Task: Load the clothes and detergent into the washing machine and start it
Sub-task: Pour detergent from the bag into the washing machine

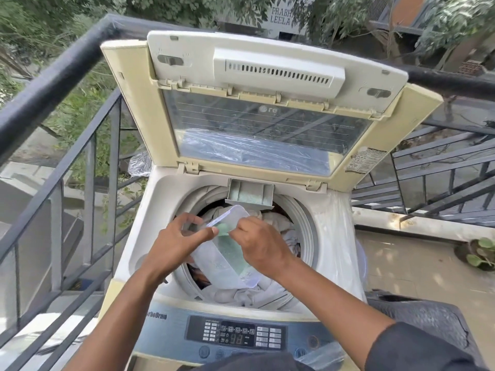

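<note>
On a railed balcony, a person's 2 hands worked over an open top-loading washing machine (139, 236) already packed with pale clothes (278, 223). The left hand (176, 242) gripped a clear plastic container (222, 261) of green detergent (233, 250) above the drum, while the right hand (262, 245) pinched a small scoop (223, 228) at its mouth, below the pulled-out dispenser drawer (250, 195).

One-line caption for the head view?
Both hands tilt a detergent tub over the clothes-filled drum, lid up.
</note>
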{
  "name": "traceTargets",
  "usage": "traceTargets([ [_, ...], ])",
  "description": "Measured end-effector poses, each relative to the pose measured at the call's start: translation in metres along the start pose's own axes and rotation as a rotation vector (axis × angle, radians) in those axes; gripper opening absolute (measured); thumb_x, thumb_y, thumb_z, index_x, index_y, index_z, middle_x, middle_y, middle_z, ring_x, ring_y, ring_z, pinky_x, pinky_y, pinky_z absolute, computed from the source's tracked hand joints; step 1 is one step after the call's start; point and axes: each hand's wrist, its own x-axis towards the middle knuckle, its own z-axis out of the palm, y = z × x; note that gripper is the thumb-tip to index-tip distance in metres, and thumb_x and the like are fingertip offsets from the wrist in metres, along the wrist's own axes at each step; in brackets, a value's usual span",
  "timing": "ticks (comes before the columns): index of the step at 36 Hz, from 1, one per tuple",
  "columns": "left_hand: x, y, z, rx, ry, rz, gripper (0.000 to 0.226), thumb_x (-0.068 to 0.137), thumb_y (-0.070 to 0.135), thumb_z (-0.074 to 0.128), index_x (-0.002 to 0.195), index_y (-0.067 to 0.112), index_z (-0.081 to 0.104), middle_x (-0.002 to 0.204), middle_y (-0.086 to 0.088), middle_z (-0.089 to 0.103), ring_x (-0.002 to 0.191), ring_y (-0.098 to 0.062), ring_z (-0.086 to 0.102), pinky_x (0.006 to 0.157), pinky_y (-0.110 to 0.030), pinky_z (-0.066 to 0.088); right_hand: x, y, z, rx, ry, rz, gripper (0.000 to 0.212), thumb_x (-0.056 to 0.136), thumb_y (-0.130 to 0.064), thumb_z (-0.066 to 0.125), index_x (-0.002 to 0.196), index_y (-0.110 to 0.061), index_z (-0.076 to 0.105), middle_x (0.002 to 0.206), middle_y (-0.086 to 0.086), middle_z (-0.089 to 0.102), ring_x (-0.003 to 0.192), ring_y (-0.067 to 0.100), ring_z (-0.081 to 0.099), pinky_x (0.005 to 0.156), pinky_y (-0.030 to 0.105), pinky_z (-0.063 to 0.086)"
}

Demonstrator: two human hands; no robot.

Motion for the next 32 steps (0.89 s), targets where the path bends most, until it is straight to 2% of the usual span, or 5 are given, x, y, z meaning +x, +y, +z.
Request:
traceTargets([
  [7,0.000,0.000,-0.006,0.006,0.049,-0.005,0.059,0.057,0.072,0.089,0.095,0.034,0.064,0.096,-0.007,0.080,0.095,-0.035,0.075,0.085,-0.060,0.062,-0.006,-0.006,0.001,0.047,-0.154,0.006,0.030,0.048,0.022,0.066,0.063,-0.004,0.058,0.064,0.008,0.050,0.059,0.028,0.055,0.046,0.020,0.011],
  [11,0.001,0.001,-0.010,0.020,0.078,-0.003,0.069,0.052,0.077,0.090,0.096,0.032,0.062,0.102,-0.010,0.078,0.098,-0.033,0.075,0.090,-0.063,0.061,-0.004,0.001,0.012,0.154,-0.196,0.154,0.022,0.065,0.013,0.052,0.077,-0.001,0.065,0.073,0.007,0.051,0.068,0.032,0.057,0.054,0.027,0.028],
  [18,0.003,0.004,-0.008,0.052,0.106,-0.012,0.081,0.042,0.090,0.086,0.095,0.034,0.060,0.099,-0.005,0.079,0.096,-0.030,0.075,0.088,-0.060,0.062,-0.002,0.002,0.016,0.430,-0.157,0.421,0.021,0.088,-0.008,0.070,0.101,-0.019,0.083,0.098,0.000,0.080,0.093,0.017,0.074,0.083,0.024,0.057],
  [27,0.010,0.007,-0.005,0.123,0.156,-0.056,0.074,0.049,0.086,0.083,0.092,0.030,0.061,0.098,-0.002,0.075,0.094,-0.025,0.071,0.083,-0.055,0.062,-0.007,0.015,0.018,0.638,-0.040,0.707,0.013,0.081,-0.010,0.077,0.085,-0.020,0.084,0.069,-0.018,0.070,0.066,-0.005,0.062,0.065,0.010,0.048],
  [32,0.017,-0.001,-0.005,0.075,0.195,-0.088,0.073,0.049,0.086,0.084,0.092,0.032,0.060,0.099,-0.004,0.074,0.095,-0.025,0.070,0.087,-0.055,0.061,-0.012,0.030,0.010,0.847,0.070,0.903,0.021,0.083,-0.009,0.082,0.073,-0.027,0.078,0.061,-0.007,0.072,0.058,0.010,0.072,0.054,0.025,0.058],
])
